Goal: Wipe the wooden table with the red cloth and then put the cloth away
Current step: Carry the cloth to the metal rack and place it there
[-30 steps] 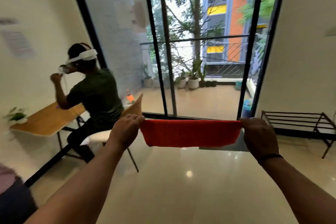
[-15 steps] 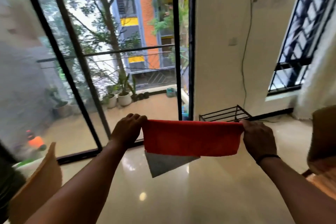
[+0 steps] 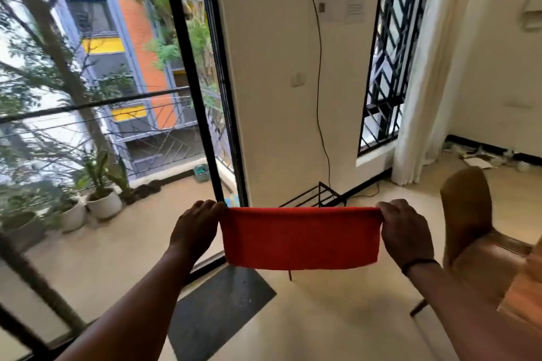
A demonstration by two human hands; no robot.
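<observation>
right now both the left hand (image 3: pixel 195 228) and right hand (image 3: pixel 406 233) pinch the red cloth (image 3: pixel 300 239) taut in mid-air, so it should reach the wooden table (image 3: pixel 525 290) corner flat.

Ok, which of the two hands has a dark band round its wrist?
The right hand, pinching the right end of the red cloth; a thin black band circles its wrist. The left hand has a bare wrist.

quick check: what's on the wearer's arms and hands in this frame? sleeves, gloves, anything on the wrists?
Both forearms are bare as far as the frame shows, with no sleeves in view. No gloves on the left hand or the right hand. The only item worn is a thin black band around the right wrist. No rings are visible.
</observation>
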